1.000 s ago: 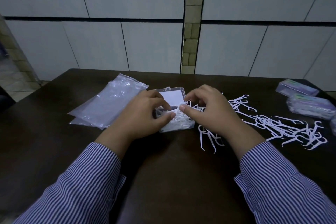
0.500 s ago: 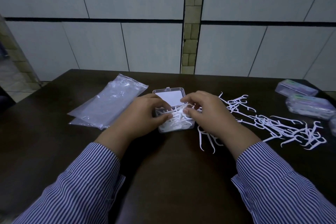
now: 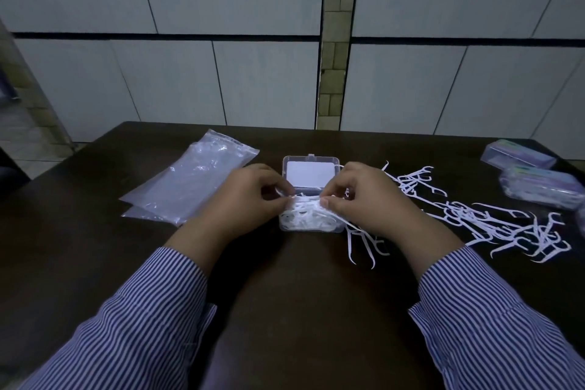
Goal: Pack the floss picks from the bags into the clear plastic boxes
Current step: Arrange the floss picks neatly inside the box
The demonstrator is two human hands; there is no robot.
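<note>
At the worktop's (image 3: pixel 294 310) centre sits a clear box (image 3: pixel 311 196), lid open, heaped with white floss picks (image 3: pixel 308 215). Left hand (image 3: pixel 245 203) and right hand (image 3: pixel 364 199) each pinch picks with curled fingers above the heap (directly over the box). Loose picks (image 3: pixel 493 218) lie at 3 o'clock, bags (image 3: pixel 190 180) at 9.

Dim, bluish light overall; you get no clear source. Dark table (image 3: pixel 294 310) swallows detail, soft shadow under your forearms. White floss picks (image 3: pixel 493 218) stand out brightly. Wide-angle bending at wall edges; striped sleeves (image 3: pixel 133 336) soft near bottom corners.
</note>
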